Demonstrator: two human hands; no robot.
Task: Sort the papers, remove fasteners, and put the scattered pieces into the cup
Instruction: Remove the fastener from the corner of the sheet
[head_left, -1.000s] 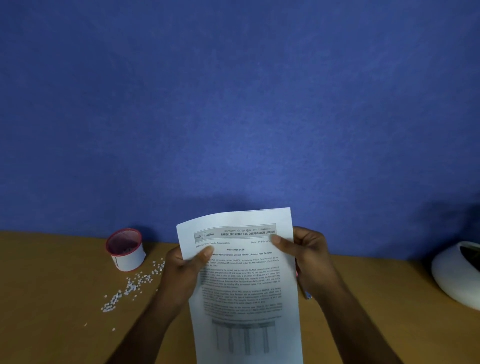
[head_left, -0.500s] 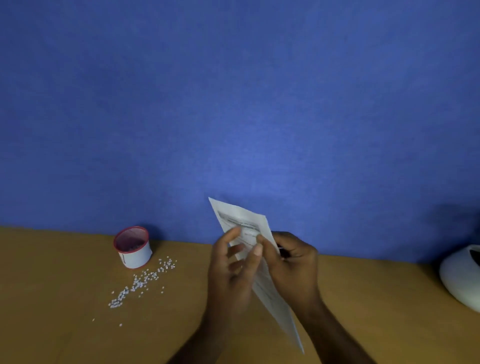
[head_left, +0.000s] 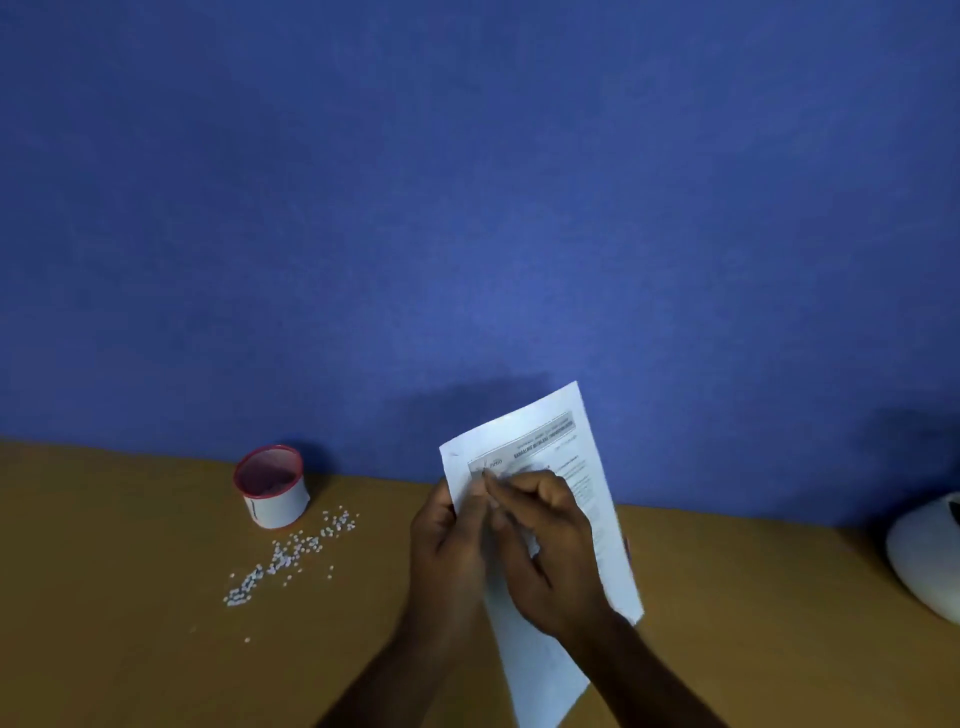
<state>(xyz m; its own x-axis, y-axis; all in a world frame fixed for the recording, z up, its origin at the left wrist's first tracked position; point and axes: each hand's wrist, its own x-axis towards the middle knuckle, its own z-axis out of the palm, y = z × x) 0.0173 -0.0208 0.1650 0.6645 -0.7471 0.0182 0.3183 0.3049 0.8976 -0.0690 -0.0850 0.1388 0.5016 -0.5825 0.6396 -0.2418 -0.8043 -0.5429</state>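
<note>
Step in hand: fastener removal; the printed papers (head_left: 582, 499) are gripped at their edge by the left hand (head_left: 447, 540), while the right hand (head_left: 545, 551) is pinched at the upper-left corner; the fastener itself cannot be made out.
Next move: a fine, steady pull is likely called for.
Left of the hands: the red-rimmed cup (head_left: 272, 488) and scattered white pieces (head_left: 291, 556), untouched.
Surface: a brown desk (head_left: 130, 623), backed by a blue wall (head_left: 467, 208).

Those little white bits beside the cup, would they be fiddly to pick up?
Probably. The white pieces look tiny and rounded, so they would likely roll or scatter when pushed. Lying loose on the smooth table, sweeping them toward the cup seems easier than pinching.
</note>
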